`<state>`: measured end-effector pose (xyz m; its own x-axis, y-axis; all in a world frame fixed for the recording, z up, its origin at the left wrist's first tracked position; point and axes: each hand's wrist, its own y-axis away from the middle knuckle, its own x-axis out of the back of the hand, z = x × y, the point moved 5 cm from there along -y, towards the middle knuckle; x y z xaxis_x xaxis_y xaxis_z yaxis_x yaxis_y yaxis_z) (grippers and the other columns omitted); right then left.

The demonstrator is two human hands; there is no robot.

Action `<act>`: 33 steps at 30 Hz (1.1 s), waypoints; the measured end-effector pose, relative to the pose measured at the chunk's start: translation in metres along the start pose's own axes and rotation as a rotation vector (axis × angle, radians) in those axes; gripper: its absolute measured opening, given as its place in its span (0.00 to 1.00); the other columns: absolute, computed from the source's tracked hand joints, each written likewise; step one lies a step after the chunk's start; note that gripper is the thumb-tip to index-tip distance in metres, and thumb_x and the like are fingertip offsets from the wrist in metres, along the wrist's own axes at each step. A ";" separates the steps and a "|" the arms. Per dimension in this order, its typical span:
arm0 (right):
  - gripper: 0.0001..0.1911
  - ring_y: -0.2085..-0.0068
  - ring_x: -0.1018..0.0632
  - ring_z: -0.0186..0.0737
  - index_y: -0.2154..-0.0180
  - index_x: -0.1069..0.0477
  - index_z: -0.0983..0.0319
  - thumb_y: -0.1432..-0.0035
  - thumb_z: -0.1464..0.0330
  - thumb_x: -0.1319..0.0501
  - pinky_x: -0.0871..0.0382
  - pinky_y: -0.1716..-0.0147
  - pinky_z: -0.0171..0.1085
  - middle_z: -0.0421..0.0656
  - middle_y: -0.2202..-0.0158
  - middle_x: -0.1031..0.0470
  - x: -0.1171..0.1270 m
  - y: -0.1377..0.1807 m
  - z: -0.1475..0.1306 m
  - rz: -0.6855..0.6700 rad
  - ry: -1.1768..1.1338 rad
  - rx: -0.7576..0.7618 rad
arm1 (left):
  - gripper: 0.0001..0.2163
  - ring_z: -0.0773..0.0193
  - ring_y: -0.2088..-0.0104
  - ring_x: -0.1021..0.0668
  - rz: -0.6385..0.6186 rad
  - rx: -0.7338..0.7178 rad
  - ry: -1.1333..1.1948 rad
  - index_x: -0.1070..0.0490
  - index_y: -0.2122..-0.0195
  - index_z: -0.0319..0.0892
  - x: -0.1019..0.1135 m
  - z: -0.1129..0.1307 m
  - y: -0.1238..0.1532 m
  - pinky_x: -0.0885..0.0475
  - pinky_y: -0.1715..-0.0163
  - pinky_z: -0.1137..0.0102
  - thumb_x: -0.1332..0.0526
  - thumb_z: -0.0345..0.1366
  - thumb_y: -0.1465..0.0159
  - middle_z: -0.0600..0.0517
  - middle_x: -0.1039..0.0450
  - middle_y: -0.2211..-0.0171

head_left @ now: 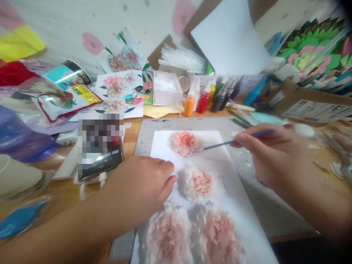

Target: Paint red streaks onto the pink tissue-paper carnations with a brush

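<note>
My right hand (pixel 271 154) pinches a thin blue paintbrush (pixel 242 139) whose tip touches the right edge of a red-speckled tissue flower (pixel 184 143) at the top of a white sheet (pixel 220 165). My left hand (pixel 144 185), fingers curled under, rests on the sheet's left edge beside a pale pink tissue flower (pixel 198 182). Two larger pink tissue flowers (pixel 192 234) lie lower on the sheet. The sheet lies on a grey cutting mat (pixel 145 135).
A phone (pixel 99 146) lies left of the mat. Paint bottles (pixel 203 99) in orange, red and dark colours stand behind it, next to a white box (pixel 167 88). Flower pictures (pixel 119 91), packets, paper scraps and coloured paper flowers (pixel 310 51) crowd the wooden table.
</note>
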<state>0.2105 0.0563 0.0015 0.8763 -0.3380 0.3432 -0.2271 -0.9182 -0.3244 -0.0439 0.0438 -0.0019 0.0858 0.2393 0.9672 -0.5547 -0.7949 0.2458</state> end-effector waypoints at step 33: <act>0.10 0.73 0.20 0.38 0.73 0.23 0.53 0.48 0.57 0.28 0.27 0.72 0.37 0.38 0.75 0.20 -0.003 -0.001 0.004 0.019 0.008 -0.009 | 0.16 0.46 0.61 0.20 -0.040 0.010 0.044 0.29 0.64 0.47 -0.001 -0.001 -0.001 0.30 0.61 0.51 0.55 0.43 0.29 0.50 0.23 0.66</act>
<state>0.2104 0.0593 -0.0028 0.8685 -0.3570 0.3439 -0.2475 -0.9134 -0.3232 -0.0440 0.0452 -0.0038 0.0715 0.2954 0.9527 -0.5431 -0.7896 0.2855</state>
